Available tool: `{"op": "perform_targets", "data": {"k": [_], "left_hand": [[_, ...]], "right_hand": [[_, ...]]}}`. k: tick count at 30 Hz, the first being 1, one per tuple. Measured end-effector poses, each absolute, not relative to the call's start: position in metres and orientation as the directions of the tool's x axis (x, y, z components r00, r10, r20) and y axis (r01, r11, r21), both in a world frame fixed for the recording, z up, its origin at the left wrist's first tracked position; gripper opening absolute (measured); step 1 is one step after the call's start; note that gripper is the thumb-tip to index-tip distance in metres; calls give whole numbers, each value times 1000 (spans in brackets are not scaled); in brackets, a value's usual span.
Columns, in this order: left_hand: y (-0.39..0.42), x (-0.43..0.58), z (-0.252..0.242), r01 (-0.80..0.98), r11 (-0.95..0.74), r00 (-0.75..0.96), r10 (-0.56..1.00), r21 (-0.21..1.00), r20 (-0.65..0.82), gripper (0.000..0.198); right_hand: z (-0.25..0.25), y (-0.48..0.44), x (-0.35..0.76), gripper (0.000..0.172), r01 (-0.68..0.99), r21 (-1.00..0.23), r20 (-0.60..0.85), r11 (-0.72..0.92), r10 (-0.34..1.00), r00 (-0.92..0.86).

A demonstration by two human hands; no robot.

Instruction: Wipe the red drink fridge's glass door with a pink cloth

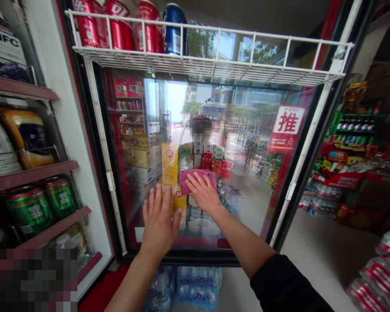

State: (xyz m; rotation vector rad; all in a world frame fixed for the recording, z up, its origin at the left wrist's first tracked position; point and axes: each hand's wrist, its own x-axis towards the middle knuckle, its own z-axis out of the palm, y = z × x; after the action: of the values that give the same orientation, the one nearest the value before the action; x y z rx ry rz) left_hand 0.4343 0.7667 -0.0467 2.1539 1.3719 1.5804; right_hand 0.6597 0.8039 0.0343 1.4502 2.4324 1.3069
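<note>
A fridge's glass door (247, 186) stands swung out in front of me. My right hand (203, 190) holds a folded pink cloth (183, 182) against the pane, its fingers laid over the cloth. Lower and to the left, my left hand (160, 216) is open and bare, palm toward the glass with fingers stretched upward; whether it touches the pane I cannot tell. A red and white push sticker (283, 128) is on the right part of the glass. Reflections of a street and a person overlie the view through it.
Across the door's top runs a white wire rack (234, 65) with red cans (118, 26) and a blue can (174, 30). Fridge shelves (32, 175) with bottles and cans are at left. Packs of bottled water (199, 286) sit below; more bottles (381, 268) are stacked at right.
</note>
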Motion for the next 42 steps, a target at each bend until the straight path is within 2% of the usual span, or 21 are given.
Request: {"op": "perform_targets", "data": {"k": [4,8,12,16,20,24,33,38,42], "left_hand": [[773,423,-53,625,-590,71,694,510,716,72],[791,397,-60,667,-581,74,675,466,734,73],[807,371,-66,692,-544,26,674,474,738,74],[808,361,-70,688,-520,-3,695,505,719,75],[801,358,-72,677,-525,-6,697,516,718,74],[796,349,-76,680,-517,-21,695,520,718,75],[801,332,-91,702,-473,-67,700,532,711,81],[814,334,-79,724,-445,-86,700,527,709,78],[827,334,-65,734,-435,-90,698,521,710,75]], "right_hand": [[56,783,695,56,673,721,400,165,695,-598],[92,755,731,56,716,697,508,26,686,-520],[115,749,737,59,742,665,582,-80,678,-449],[108,774,697,67,777,618,626,-123,675,-391],[92,815,631,70,791,609,576,-52,715,-396],[77,856,566,72,777,622,464,101,751,-469],[47,949,446,73,639,647,247,417,678,-692],[43,977,419,73,633,627,256,454,647,-718],[60,964,441,74,617,654,263,438,633,-728]]}}
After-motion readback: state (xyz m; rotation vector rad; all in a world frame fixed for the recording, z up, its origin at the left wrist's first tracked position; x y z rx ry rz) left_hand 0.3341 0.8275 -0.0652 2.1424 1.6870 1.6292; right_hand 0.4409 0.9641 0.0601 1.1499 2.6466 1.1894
